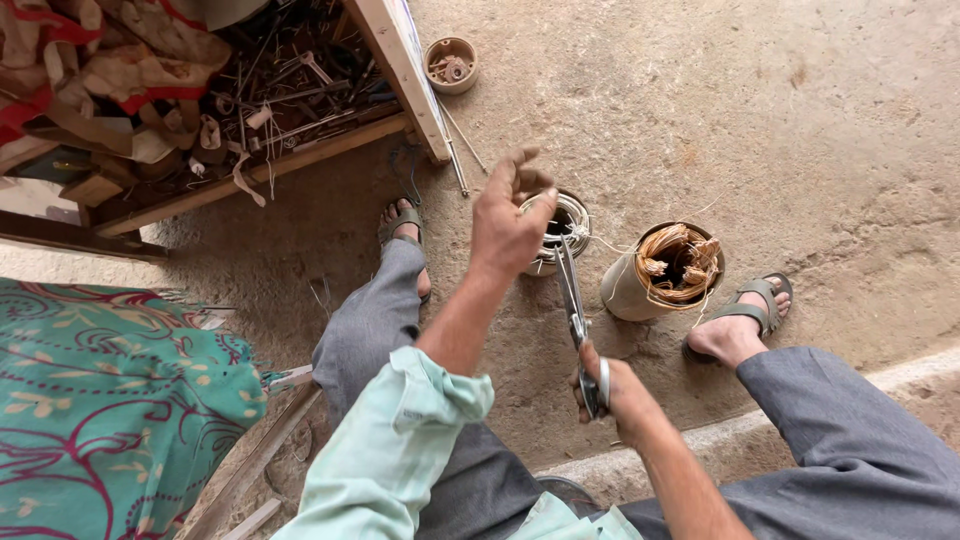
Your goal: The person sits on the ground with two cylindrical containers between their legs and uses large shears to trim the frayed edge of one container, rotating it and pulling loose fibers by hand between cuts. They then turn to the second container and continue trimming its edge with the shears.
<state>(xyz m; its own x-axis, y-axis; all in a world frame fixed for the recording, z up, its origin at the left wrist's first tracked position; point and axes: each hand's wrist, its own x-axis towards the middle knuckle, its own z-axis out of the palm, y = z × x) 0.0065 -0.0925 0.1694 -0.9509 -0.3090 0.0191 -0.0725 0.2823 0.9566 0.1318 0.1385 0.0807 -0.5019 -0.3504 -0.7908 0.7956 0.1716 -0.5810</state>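
A: Your right hand point(612, 392) is shut tight around the handles of a pair of long scissors point(576, 310), near you, between your knees.

B: And the blades?

A: They point away from you, with the tips at the rim of the metal cylinder point(556, 232) on the ground. Whether they're cutting anything, you can't tell from here.

B: My left hand?

A: Your left hand point(508, 220) hangs just over that cylinder, fingers loosely curled and partly open. It may be pinching a thin wire, but that's too fine to see.

B: What's beside it?

A: Just right of it lies a second cylinder point(660, 272), tilted, its mouth packed with copper wire point(680, 262). Your sandalled feet sit either side of the pair.

B: Farther out?

A: A small round cup point(451, 64) of bits on the ground, and to the far left a wooden tray point(300, 110) cluttered with tools.
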